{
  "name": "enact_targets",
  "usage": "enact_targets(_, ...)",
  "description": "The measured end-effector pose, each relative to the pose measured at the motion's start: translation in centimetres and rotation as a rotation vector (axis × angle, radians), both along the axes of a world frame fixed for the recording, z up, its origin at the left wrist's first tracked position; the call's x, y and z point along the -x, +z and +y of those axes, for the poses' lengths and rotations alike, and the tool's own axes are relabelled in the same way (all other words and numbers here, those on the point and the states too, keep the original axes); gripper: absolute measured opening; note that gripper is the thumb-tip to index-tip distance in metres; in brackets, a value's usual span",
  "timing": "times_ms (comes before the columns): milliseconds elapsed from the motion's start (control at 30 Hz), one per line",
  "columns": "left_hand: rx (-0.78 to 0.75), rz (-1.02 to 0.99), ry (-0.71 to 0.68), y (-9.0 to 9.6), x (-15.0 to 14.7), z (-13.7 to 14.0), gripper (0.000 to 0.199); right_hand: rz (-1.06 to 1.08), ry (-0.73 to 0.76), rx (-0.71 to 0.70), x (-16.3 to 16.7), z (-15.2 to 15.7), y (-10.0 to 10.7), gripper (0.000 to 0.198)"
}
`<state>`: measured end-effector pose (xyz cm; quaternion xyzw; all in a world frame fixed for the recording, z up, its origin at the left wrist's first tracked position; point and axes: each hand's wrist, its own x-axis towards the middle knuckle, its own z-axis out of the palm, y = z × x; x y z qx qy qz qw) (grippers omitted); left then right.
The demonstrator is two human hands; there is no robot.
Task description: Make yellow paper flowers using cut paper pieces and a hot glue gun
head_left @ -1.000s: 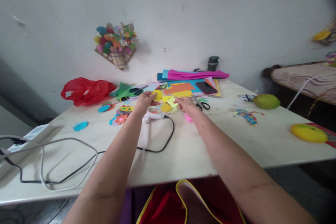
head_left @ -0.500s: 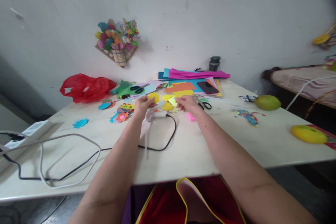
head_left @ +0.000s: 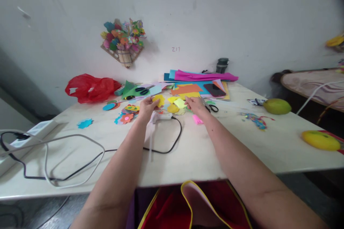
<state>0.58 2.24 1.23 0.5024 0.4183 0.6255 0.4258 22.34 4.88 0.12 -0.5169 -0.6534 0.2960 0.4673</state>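
Between the thumb and fingers of my left hand (head_left: 149, 107) is a yellow paper flower (head_left: 159, 100), held just above the table. My right hand (head_left: 195, 105) hovers beside a pale yellow-green paper piece (head_left: 180, 103), its thumb and fingertips a little apart and nothing visible in them. Another yellow paper flower (head_left: 172, 108) lies between the hands. Below my left hand rests a white glue gun (head_left: 162, 116) with a clear glue stick (head_left: 151, 146) pointing toward me. Scissors (head_left: 213, 108) lie partly behind my right hand, near a pink piece (head_left: 197, 119).
Colored flower cutouts (head_left: 127, 118) are piled at left. Behind them lie a red plastic bag (head_left: 91, 87), more scissors (head_left: 142, 89) and stacked colored sheets (head_left: 186, 88) with a phone (head_left: 214, 90). A power strip (head_left: 34, 134) and a loose black cord (head_left: 180, 132) occupy the left and middle.
My right hand has drawn slightly away from the pale yellow-green piece, which now lies by the other yellow pieces. My left hand still holds the yellow flower. The view has shifted slightly.
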Motion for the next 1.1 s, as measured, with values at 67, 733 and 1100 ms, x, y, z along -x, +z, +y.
enact_targets(67,-0.007,0.026,-0.011,0.1,0.1,-0.1,0.036,-0.025,-0.022,-0.003,0.1,-0.1,0.0,0.031)
enact_targets(733,0.002,0.037,-0.038,-0.6,0.8,0.4,0.029,-0.029,0.042,0.023,2.0,-0.5,-1.0,0.029)
enact_targets(1100,0.022,0.031,-0.072,-1.1,1.0,0.7,0.029,0.040,0.027,0.110,1.7,-0.6,-1.1,0.028)
